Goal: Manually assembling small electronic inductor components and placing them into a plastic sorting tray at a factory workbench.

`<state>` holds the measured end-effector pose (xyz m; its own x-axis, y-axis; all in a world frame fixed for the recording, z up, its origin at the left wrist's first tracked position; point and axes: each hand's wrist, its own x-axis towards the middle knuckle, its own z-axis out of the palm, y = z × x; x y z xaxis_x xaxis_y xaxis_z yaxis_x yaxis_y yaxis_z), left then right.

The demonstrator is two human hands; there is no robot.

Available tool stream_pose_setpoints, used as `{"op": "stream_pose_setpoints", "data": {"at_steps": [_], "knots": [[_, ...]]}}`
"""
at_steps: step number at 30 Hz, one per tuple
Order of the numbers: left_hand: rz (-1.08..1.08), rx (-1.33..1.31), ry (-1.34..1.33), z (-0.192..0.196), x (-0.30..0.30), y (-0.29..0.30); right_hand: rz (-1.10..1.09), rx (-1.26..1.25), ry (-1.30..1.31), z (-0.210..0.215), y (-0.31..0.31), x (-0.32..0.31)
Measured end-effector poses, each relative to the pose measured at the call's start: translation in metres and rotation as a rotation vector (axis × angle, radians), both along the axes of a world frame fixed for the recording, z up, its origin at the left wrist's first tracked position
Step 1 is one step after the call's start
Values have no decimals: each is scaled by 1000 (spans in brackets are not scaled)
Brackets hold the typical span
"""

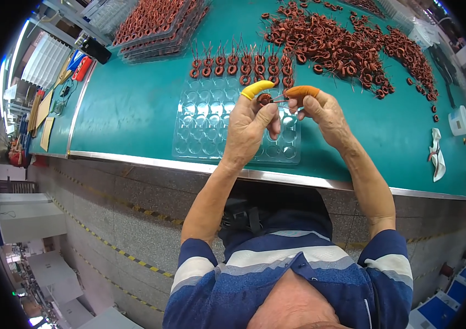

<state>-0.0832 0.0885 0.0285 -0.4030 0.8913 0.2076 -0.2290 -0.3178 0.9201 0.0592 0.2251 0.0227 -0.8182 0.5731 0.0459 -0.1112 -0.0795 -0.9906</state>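
My left hand [248, 129] and my right hand [321, 112] meet above a clear plastic blister tray [203, 123]. Between the fingertips I hold one small copper-wound ring coil [265, 99]. The left index wears a yellow finger cot, the right index an orange one. The right fingers pinch the coil's thin wire leads; the left fingers grip the ring itself. The tray's far rows carry several coils [244, 67] standing with leads up; its near pockets are bare.
A large heap of loose copper coils [348, 46] lies at the back right of the green bench [128, 104]. Stacked trays full of coils [156, 22] sit at the back left. A white rag [437, 153] and a small white container [459, 120] lie at right.
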Motion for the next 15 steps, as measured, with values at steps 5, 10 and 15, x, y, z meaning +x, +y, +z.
{"op": "stream_pose_setpoints", "data": {"at_steps": [5,10,15], "knots": [[5,10,-1,-5,-2,-2,81,88,-54,-4,-15,-6],[47,-27,134,-8,2,1,-79,371,-58,-11,-24,-15],[145,-83,380,-13,-1,1,-368,1103,32,0,-36,-14]]}}
